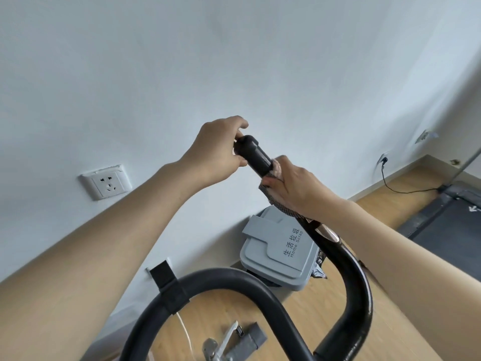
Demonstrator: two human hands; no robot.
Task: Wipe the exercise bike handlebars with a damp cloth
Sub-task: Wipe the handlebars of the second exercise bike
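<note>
Black foam is covering the handlebar [356, 282] that I am working on, and I am taking its upper end as my landmark. My left hand [216, 152] is closing around the very tip of that end, fingers curled over the top and thumb tucked beneath the end cap. My right hand [294, 186] is clamping just below it on the same tube, with the grey textured cloth [276, 196] wrapped between my palm and the foam; a strip of the cloth is showing under my fingers and trailing down the tube toward my wrist. Both hands are sitting close together, with only a short bare stretch of grip between them.

Below the grip end, a rose-gold pulse sensor [328, 231] is lying along the tube, partly under my forearm. Further below and behind the tube, a grey waste bin [276, 254] lettered "Home Scrap" is standing on the wooden floor [338, 321] against the white wall. Left of the grip end, a wall socket [105, 182] is sitting on that wall. Far right of it, a dark treadmill [450, 217] is lying on the floor.
</note>
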